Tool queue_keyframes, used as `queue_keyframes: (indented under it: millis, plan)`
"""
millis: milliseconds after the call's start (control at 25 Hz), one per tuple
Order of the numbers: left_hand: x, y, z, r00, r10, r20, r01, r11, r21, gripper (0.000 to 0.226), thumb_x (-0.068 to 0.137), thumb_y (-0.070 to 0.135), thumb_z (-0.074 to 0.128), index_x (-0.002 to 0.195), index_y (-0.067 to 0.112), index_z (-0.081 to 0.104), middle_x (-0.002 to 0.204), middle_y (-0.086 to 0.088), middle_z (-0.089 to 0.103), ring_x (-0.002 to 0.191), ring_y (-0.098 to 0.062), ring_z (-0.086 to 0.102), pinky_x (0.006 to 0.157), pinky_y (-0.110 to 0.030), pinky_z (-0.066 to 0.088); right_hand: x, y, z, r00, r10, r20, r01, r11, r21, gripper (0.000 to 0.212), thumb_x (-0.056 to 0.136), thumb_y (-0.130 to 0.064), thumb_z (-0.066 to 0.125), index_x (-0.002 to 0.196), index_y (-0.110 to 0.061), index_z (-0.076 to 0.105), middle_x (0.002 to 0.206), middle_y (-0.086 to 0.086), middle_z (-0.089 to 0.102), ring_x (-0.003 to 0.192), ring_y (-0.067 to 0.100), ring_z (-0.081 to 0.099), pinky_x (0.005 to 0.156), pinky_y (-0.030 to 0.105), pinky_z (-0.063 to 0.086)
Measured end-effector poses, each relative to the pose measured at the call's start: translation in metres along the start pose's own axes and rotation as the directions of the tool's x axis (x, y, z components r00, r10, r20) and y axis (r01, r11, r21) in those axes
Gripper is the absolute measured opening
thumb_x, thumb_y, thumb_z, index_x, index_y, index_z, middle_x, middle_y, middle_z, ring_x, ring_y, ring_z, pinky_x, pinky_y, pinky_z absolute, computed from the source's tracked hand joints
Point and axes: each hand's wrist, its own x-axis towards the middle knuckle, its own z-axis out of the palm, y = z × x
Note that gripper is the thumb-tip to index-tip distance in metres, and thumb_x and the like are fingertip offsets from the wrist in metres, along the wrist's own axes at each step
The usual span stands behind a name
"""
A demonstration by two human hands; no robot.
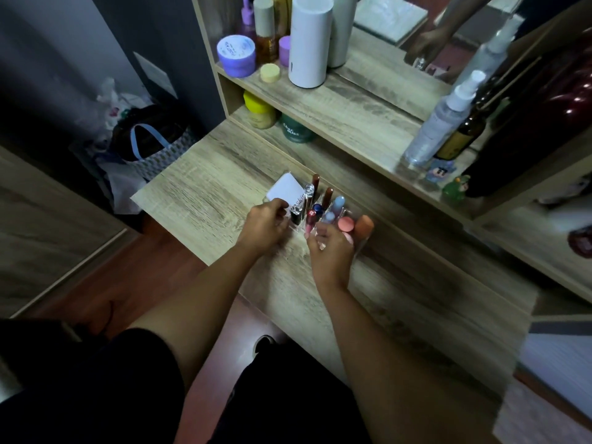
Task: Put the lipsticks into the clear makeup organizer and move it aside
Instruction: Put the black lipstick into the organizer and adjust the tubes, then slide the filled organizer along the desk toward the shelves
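Observation:
The clear makeup organizer stands on the wooden dresser top, hard to make out because it is transparent. Several lipsticks stand upright in it, among them brown-capped ones, a pale blue one, a red and blue one and an orange-capped one. A white square compact sits at its far left. My left hand grips the organizer's left side. My right hand grips its near right side, fingers over the tubes.
A shelf behind holds a white cylinder, a purple jar, a spray bottle and small figurines. Jars sit in the cubby below. A mirror is at the back right. A patterned bag stands on the floor to the left.

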Motion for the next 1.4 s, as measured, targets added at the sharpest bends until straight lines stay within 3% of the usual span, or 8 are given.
queue_keyframes:
  millis: [160, 280, 400, 600, 840, 1040, 1240, 1400]
  plan:
    - [0.0, -0.006, -0.015, 0.994, -0.028, -0.106, 0.03, 0.999, 0.016, 0.024, 0.084, 0.011, 0.058, 0.106, 0.003, 0.062, 0.095, -0.022, 0.071, 0.085, -0.034, 0.066, 0.078, -0.037, 0.051, -0.019, 0.003, -0.004, 0.995, 0.068, -0.079, -0.073, 0.995, -0.067, 0.019, 0.084, -0.016, 0.07, 0.099, -0.007, 0.064, 0.104, 0.014, 0.068, 0.091, 0.026, 0.066, 0.067, 0.02, 0.044]
    - [0.008, -0.019, -0.025, 0.982, -0.124, -0.14, 0.129, 0.991, 0.033, 0.03, 0.087, 0.014, 0.056, 0.113, -0.001, 0.058, 0.106, -0.026, 0.067, 0.096, -0.037, 0.063, 0.085, -0.039, 0.048, -0.021, 0.009, -0.005, 0.973, 0.17, -0.153, -0.198, 0.962, -0.19, 0.048, 0.082, -0.026, 0.071, 0.121, -0.008, 0.05, 0.13, 0.017, 0.051, 0.116, 0.029, 0.052, 0.093, 0.036, 0.049]
    - [0.012, -0.028, -0.028, 0.976, -0.215, -0.03, 0.217, 0.972, 0.086, 0.045, 0.092, 0.018, 0.051, 0.129, -0.006, 0.046, 0.126, -0.031, 0.056, 0.117, -0.04, 0.053, 0.101, -0.041, 0.039, -0.016, 0.009, -0.01, 0.941, 0.283, -0.188, -0.313, 0.937, -0.157, 0.09, 0.075, -0.026, 0.078, 0.144, -0.007, 0.024, 0.142, 0.018, 0.04, 0.129, 0.032, 0.042, 0.105, 0.041, 0.039]
    - [0.016, -0.033, -0.028, 0.948, -0.276, 0.161, 0.276, 0.961, 0.023, 0.05, 0.097, 0.022, 0.04, 0.139, -0.004, 0.032, 0.14, -0.029, 0.044, 0.128, -0.04, 0.044, 0.108, -0.041, 0.035, -0.012, 0.018, -0.006, 0.925, 0.369, -0.088, -0.378, 0.919, -0.114, 0.112, 0.069, -0.026, 0.083, 0.149, -0.004, 0.007, 0.157, 0.017, 0.018, 0.143, 0.032, 0.025, 0.112, 0.039, 0.032]
    - [0.016, -0.028, -0.027, 0.934, -0.266, 0.238, 0.292, 0.953, -0.084, 0.043, 0.084, 0.001, 0.046, 0.127, 0.003, 0.046, 0.127, -0.026, 0.057, 0.118, -0.039, 0.053, 0.099, -0.041, 0.042, -0.015, 0.03, -0.001, 0.925, 0.373, -0.077, -0.38, 0.918, -0.116, 0.104, 0.076, -0.016, 0.078, 0.15, -0.005, 0.006, 0.151, 0.019, 0.034, 0.127, 0.036, 0.048, 0.099, 0.038, 0.044]
    - [0.016, -0.024, -0.028, 0.926, -0.252, 0.28, 0.295, 0.947, -0.125, 0.058, 0.069, 0.009, 0.041, 0.126, 0.012, 0.051, 0.122, -0.021, 0.062, 0.113, -0.037, 0.056, 0.097, -0.041, 0.045, -0.011, 0.042, -0.008, 0.937, 0.314, -0.152, -0.332, 0.935, -0.12, 0.082, 0.078, -0.018, 0.075, 0.146, -0.015, 0.03, 0.117, 0.015, 0.069, 0.102, 0.032, 0.065, 0.083, 0.034, 0.05]
    - [0.01, -0.043, -0.037, 0.918, -0.307, 0.252, 0.352, 0.922, -0.159, 0.054, 0.073, 0.004, 0.045, 0.126, 0.013, 0.051, 0.122, -0.021, 0.062, 0.112, -0.036, 0.056, 0.098, -0.044, 0.047, -0.011, 0.042, -0.004, 0.957, 0.281, -0.069, -0.288, 0.944, -0.159, 0.066, 0.076, -0.025, 0.078, 0.134, -0.013, 0.049, 0.106, 0.016, 0.072, 0.098, 0.032, 0.065, 0.077, 0.032, 0.048]
    - [-0.003, -0.024, -0.015, 0.923, -0.3, 0.241, 0.341, 0.929, -0.146, 0.049, 0.076, -0.001, 0.047, 0.122, 0.015, 0.054, 0.116, -0.017, 0.066, 0.106, -0.034, 0.059, 0.086, -0.035, 0.046, -0.015, 0.061, -0.04, 0.972, 0.233, -0.044, -0.236, 0.961, -0.141, 0.074, 0.077, -0.023, 0.077, 0.142, -0.016, 0.04, 0.112, 0.017, 0.07, 0.102, 0.034, 0.065, 0.083, 0.036, 0.049]
